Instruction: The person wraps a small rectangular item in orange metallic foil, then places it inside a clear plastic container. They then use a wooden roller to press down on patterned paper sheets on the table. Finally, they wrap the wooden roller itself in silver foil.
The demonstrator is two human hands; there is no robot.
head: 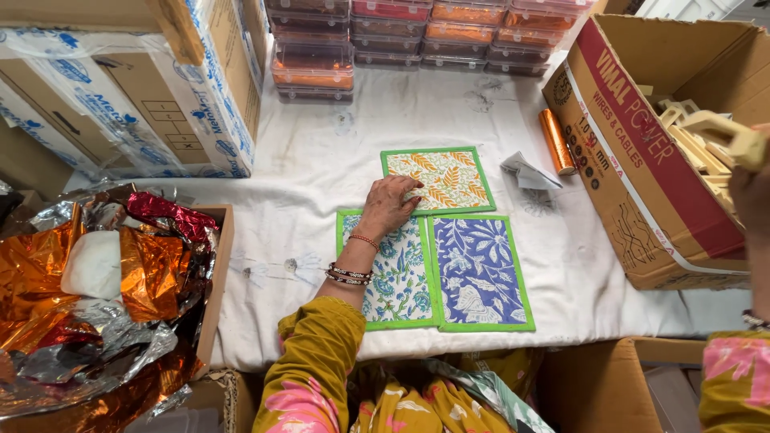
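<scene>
Three printed mats with green borders lie on the white cloth [321, 160]. Left hand [391, 205], fingers spread flat, presses the yellow leaf mat [445, 178]. Just below it lie the teal mat [399, 281] and blue mat [480, 273]. Right hand [752, 192] is at the cardboard box [642, 176], its grip unclear.

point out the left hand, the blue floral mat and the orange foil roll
left hand [391, 204]: head view, back of the hand.
blue floral mat [480, 271]: head view, middle of the print.
orange foil roll [556, 141]: head view, mid-length.
</scene>
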